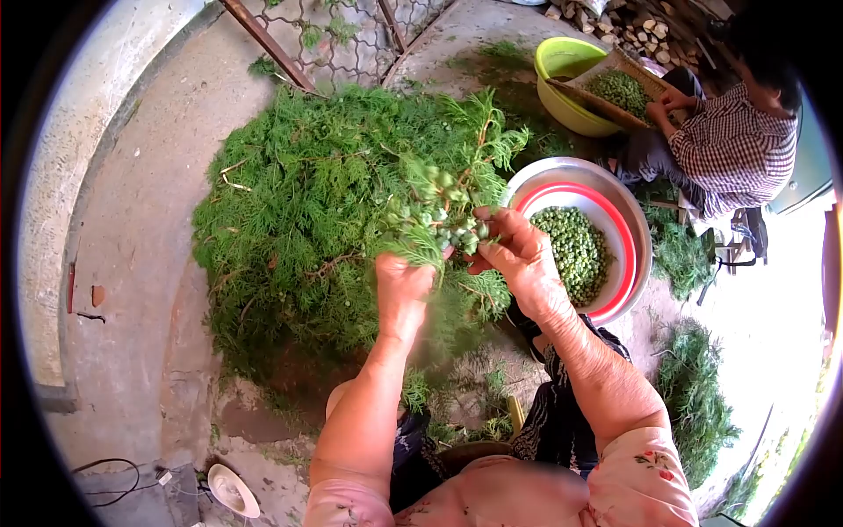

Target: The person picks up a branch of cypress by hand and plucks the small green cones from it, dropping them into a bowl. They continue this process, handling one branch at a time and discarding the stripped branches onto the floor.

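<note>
Feathery green foliage with pale green seed cones, like a cypress or arborvitae branch (430,206), is held up in front of me. My left hand (406,285) is closed around its lower part, the fingers partly hidden by leaves. At the cones, my right hand (518,250) pinches with thumb and forefinger; one round green cone (470,239) shows by the fingertips. Just right of that hand stands a red-rimmed white basin (628,250) inside a wider metal basin (644,220), with many green cones (571,250) in it.
A big heap of cut branches (290,193) lies to the left. At the upper right a seated person (729,140) holds a woven tray (654,81) of green cones over a yellow-green tub (562,57). More branches (698,395) lie at right; a white hat-like object (233,490) sits lower left.
</note>
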Motion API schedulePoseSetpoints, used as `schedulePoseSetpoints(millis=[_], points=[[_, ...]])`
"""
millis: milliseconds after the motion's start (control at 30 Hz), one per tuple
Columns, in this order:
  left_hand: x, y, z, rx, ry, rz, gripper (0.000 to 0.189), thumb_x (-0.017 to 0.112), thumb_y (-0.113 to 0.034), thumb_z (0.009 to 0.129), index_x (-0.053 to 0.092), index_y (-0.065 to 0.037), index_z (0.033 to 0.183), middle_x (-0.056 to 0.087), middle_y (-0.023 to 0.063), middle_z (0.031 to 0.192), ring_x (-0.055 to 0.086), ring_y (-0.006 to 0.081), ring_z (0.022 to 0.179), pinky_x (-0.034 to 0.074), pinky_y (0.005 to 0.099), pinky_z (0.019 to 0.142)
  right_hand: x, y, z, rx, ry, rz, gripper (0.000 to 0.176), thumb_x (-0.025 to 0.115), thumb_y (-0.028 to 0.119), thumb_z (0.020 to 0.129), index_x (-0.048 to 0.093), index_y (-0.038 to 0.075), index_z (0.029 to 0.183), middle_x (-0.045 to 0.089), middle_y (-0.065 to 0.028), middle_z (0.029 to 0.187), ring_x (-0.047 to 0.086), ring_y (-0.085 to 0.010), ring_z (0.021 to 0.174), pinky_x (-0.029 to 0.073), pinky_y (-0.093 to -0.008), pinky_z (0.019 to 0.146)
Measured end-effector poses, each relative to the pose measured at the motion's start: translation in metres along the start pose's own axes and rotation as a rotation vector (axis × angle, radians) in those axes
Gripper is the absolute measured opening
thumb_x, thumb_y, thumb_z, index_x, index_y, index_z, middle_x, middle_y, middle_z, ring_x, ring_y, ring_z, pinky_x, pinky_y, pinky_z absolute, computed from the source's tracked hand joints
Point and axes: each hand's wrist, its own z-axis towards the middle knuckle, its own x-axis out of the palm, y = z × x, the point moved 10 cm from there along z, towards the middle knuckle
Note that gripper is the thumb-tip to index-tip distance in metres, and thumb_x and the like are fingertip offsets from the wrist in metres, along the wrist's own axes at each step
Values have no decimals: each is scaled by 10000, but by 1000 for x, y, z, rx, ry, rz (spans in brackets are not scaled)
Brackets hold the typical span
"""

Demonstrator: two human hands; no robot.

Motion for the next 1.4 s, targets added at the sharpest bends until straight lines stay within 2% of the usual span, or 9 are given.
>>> schedulePoseSetpoints(millis=[67, 233, 367, 400, 533, 800, 1033, 1200, 1400], points=[[-3, 5, -1, -13, 18, 135, 188, 616, 32, 761, 639, -6, 944, 638, 72, 962, 598, 153, 865, 476, 389, 877, 4, 0, 0, 47, 52, 141, 353, 542, 44, 838, 453, -9, 1176, 564, -101, 988, 601, -205, 853, 521, -308, 728], [-9, 15, 1, -48, 46, 104, 177, 626, 12, 768, 636, -15, 943, 640, 65, 933, 600, 145, 840, 494, 360, 841, 1, 1, 2, 95, 37, 88, 446, 634, 211, 823, 451, -22, 1156, 565, -103, 988, 585, -199, 880, 513, -311, 731], [-2, 14, 0, -74, -1, 166, 100, 622, -12, 747, 665, -46, 830, 648, 14, 749, 556, 85, 666, 422, 248, 595, 8, 4, 2, 17, 78, -114, 479, 673, 310, 793, 507, 5, 1123, 589, -61, 872, 563, -150, 803, 490, -283, 657], [-1, 13, -1, -57, 2, 193, 129, 632, -8, 742, 662, -51, 860, 649, 23, 778, 560, 94, 687, 436, 261, 614, 5, 2, 2, 35, 28, -214, 474, 687, 275, 781, 512, -5, 1121, 618, -129, 944, 600, -191, 855, 496, -321, 745], [-1, 20, 0, -106, -5, 152, 192, 658, -14, 741, 625, -35, 929, 644, 43, 854, 587, 118, 770, 474, 300, 663, 10, 21, 2, -57, 20, -757, 407, 698, 279, 762, 565, -44, 972, 612, -165, 799, 610, -196, 719, 492, -336, 674], [24, 16, -6, -342, 75, -126, 264, 659, 29, 745, 595, -16, 998, 635, 64, 937, 594, 150, 797, 495, 285, 660, 9, -3, -2, 197, 141, -130, 203, 590, 137, 858, 572, -41, 955, 643, -46, 726, 533, -66, 571, 468, -211, 502], [28, 13, -7, -261, 103, -136, 269, 660, 8, 757, 597, -27, 1016, 631, 66, 951, 585, 144, 817, 491, 309, 694, 8, 3, -2, 150, 153, -295, 173, 546, 124, 883, 559, -21, 976, 625, -43, 734, 538, -60, 597, 454, -206, 515], [20, 24, -7, -241, 86, -137, 273, 638, 33, 758, 589, -25, 1019, 617, 53, 962, 582, 147, 829, 492, 295, 723, 9, 23, -3, -75, 35, -597, 324, 719, 191, 744, 573, -36, 922, 631, -79, 748, 555, -140, 667, 474, -302, 637], [27, 26, -8, -309, 145, -126, 275, 645, -39, 784, 561, -14, 1044, 608, 66, 950, 577, 150, 821, 494, 300, 713, 4, -4, 1, 227, 136, -234, 240, 667, 167, 799, 605, -38, 905, 655, -60, 745, 562, -82, 592, 465, -227, 531]])
